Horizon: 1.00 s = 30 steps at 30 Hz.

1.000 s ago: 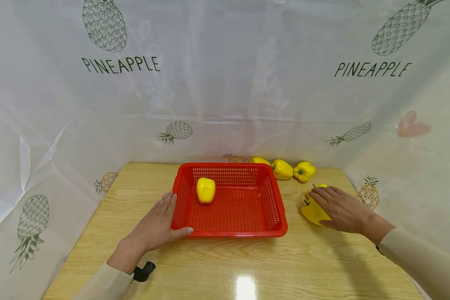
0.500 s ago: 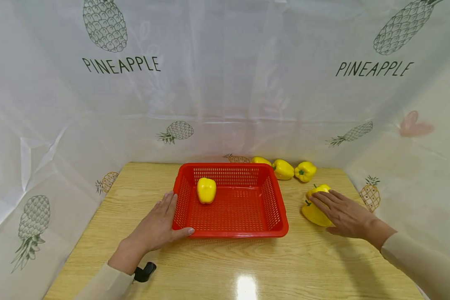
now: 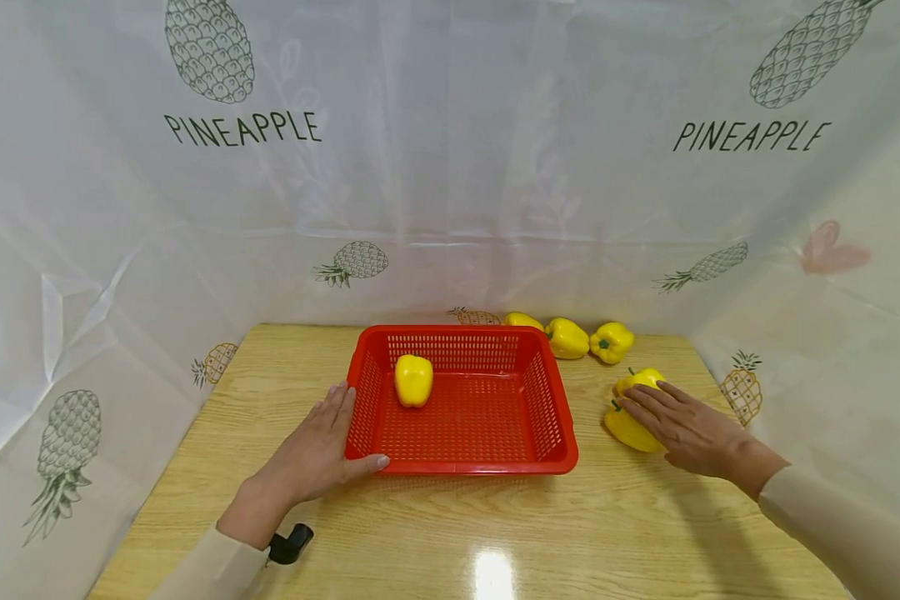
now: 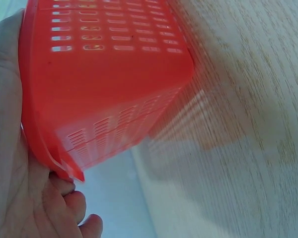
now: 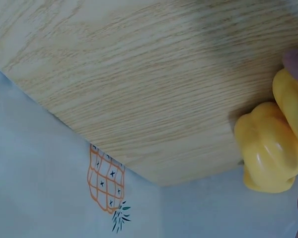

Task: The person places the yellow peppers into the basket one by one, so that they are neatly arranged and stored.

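Note:
A red perforated basket point(image 3: 461, 469) stands mid-table with one yellow bell pepper point(image 3: 414, 381) inside. My left hand point(image 3: 307, 454) rests at its left front corner, fingers extended along the left rim and thumb over the front rim. The left wrist view shows the basket's outer wall point(image 4: 109, 79) beside that hand. On the right, my right hand point(image 3: 693, 433) lies over two yellow bell peppers that sit against each other, the nearer one point(image 3: 628, 431) and the farther one point(image 3: 640, 380). In the right wrist view its thumb point(image 5: 295, 64) is right at the nearer pepper; most of the hand is out of frame.
Behind the basket's right back corner, three more yellow bell peppers point(image 3: 567, 339) line the back edge of the wooden table point(image 3: 390, 533). A white curtain point(image 3: 450, 167) printed with pineapples closes in the back and sides. A black strap piece point(image 3: 290, 544) sticks out at the left wrist.
My right hand has shifted slightly right, its thumb drawing back from the nearer pepper's front and baring more of the farther pepper. The left hand and basket have stayed put.

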Each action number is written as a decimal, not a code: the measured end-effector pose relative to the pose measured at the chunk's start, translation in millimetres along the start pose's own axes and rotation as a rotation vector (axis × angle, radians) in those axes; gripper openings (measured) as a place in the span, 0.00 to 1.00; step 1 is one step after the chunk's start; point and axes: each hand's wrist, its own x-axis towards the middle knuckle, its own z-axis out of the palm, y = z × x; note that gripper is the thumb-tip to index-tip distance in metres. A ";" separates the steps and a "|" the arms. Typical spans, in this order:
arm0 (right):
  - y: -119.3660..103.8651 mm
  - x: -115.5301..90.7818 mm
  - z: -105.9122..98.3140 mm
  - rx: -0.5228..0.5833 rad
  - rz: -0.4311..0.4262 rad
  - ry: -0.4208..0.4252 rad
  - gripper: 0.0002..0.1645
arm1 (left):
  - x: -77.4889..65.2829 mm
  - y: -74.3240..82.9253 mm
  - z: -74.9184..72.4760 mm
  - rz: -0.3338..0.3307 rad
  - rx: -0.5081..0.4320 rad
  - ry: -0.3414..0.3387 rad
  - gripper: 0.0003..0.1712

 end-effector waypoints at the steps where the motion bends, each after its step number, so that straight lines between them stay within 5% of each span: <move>1: -0.2 0.0 1.5 0.004 0.000 0.001 0.74 | 0.1 -0.2 0.3 0.000 0.002 0.000 0.76; 8: -3.5 -0.9 14.4 0.013 0.007 0.087 0.30 | 0.8 -0.2 0.4 -0.003 -0.005 -0.004 0.75; 13: -4.6 -0.5 19.9 -0.005 0.013 0.132 0.40 | 0.8 0.2 0.2 -0.008 -0.001 -0.004 0.75; 24: -5.6 6.0 19.9 0.016 0.029 0.092 0.31 | 1.0 -0.8 1.6 -0.016 -0.004 -0.005 0.75; 28: -10.1 15.6 16.0 0.070 0.062 0.067 0.56 | 0.8 -1.3 2.1 -0.016 0.000 -0.005 0.76; 30: -13.4 21.2 14.5 0.099 0.089 0.058 0.58 | 0.7 -1.3 2.1 -0.015 0.001 -0.005 0.76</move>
